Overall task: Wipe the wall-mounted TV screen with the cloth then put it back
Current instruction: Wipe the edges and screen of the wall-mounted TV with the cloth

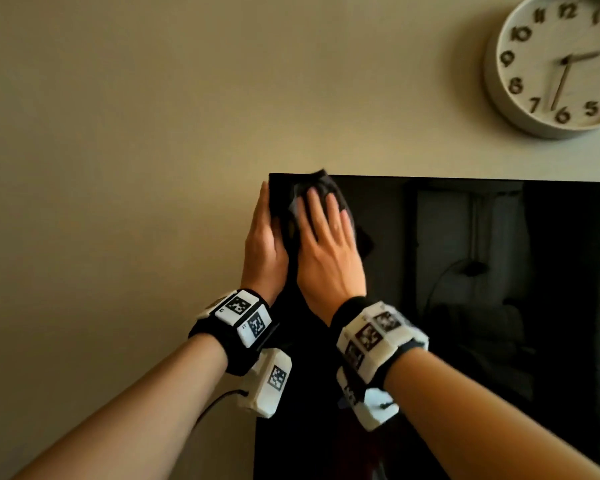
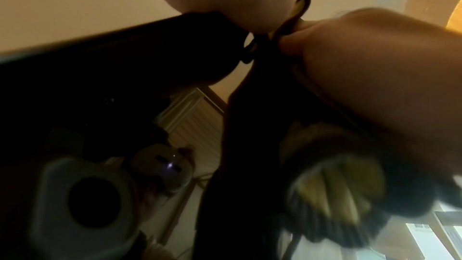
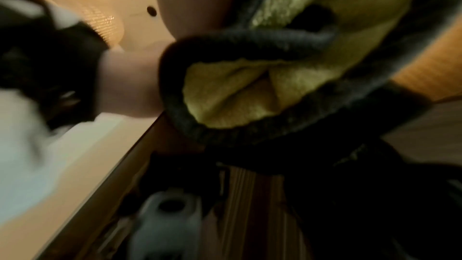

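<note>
**A:** Where were the hands at this moment?

**B:** Both were raised at the top left corner of the wall-mounted TV screen (image 1: 465,271). The right hand (image 1: 326,244) lay flat on the glass with its fingers (image 1: 314,206) straight and together, pressing the cloth (image 1: 329,188) against the screen rather than gripping it. The cloth looked dark in the head view. The right wrist view showed a yellow-green face with a dark grey border (image 3: 250,94).

**A:** And the left hand?

**B:** The left hand (image 1: 264,244) stood at the screen's left edge, fingers straight along the side of the frame. It seemed to steady the set. Whether its thumb also touched the cloth, I could not tell, as that part was hidden.

**A:** How much of the wiping looked finished?

**B:** I judged it to be at an early stage, or at least far from closed out. The cloth sat only in that upper corner. The wide dark glass to the right and below showed room reflections, but no visible wipe marks either way, so how much had been cleaned could not be read.

**A:** What remained?

**B:** Probably passes across the rest of the screen. After that, returning the cloth. Its resting place was not in view. A round wall clock (image 1: 555,64) hung above the screen to the right.
</note>
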`<action>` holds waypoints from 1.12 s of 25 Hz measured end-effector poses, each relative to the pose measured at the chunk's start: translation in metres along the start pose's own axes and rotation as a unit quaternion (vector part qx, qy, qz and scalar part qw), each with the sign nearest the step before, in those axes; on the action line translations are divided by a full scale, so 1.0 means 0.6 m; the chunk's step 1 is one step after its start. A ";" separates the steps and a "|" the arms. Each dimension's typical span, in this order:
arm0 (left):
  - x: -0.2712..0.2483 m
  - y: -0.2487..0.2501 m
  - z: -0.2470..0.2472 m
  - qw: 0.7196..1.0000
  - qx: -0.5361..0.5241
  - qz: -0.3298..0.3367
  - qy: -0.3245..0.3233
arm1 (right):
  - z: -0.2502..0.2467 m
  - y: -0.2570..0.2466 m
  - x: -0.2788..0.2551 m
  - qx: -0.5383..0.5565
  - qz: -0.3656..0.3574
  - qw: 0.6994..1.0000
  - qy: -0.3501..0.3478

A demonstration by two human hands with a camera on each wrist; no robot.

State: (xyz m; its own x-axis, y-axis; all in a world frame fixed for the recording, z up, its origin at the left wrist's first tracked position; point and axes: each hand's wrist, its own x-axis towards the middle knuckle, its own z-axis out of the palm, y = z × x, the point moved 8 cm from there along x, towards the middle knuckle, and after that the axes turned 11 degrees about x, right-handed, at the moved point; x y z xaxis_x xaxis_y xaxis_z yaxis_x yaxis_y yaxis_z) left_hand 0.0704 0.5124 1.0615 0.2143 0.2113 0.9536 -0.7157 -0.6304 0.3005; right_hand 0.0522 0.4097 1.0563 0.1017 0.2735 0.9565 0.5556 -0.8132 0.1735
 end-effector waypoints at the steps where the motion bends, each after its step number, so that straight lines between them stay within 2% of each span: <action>1: -0.003 -0.001 0.000 1.000 0.009 -0.006 0.005 | 0.010 -0.006 -0.016 -0.005 0.004 1.000 -0.006; 6: -0.021 -0.006 0.003 0.999 -0.034 -0.021 -0.018 | 0.004 0.017 0.009 0.028 0.064 0.997 0.018; 10: -0.055 -0.026 0.003 0.999 -0.023 -0.037 -0.027 | 0.026 -0.004 -0.067 0.005 0.064 0.998 0.009; 15: -0.105 -0.034 -0.002 0.995 -0.075 -0.049 -0.053 | 0.024 -0.005 -0.045 0.041 0.096 0.995 0.005; 19: -0.121 -0.062 -0.005 0.994 -0.057 -0.082 -0.033 | 0.053 -0.028 -0.125 0.019 0.097 0.995 -0.002; 24: -0.160 -0.070 0.003 0.971 -0.191 -0.109 -0.092 | 0.051 -0.022 -0.093 0.029 0.128 0.991 0.003; 28: -0.191 -0.082 -0.006 0.981 -0.109 -0.131 -0.094 | 0.063 -0.031 -0.158 0.006 0.132 0.991 -0.018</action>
State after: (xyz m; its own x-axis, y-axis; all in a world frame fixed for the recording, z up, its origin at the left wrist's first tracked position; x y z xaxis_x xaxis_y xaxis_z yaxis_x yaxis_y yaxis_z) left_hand 0.0786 0.5219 0.9374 0.5142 0.1900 0.8364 -0.7402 -0.3944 0.5446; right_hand 0.0635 0.4181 0.9534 0.2752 0.0699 0.9588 0.5144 -0.8533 -0.0854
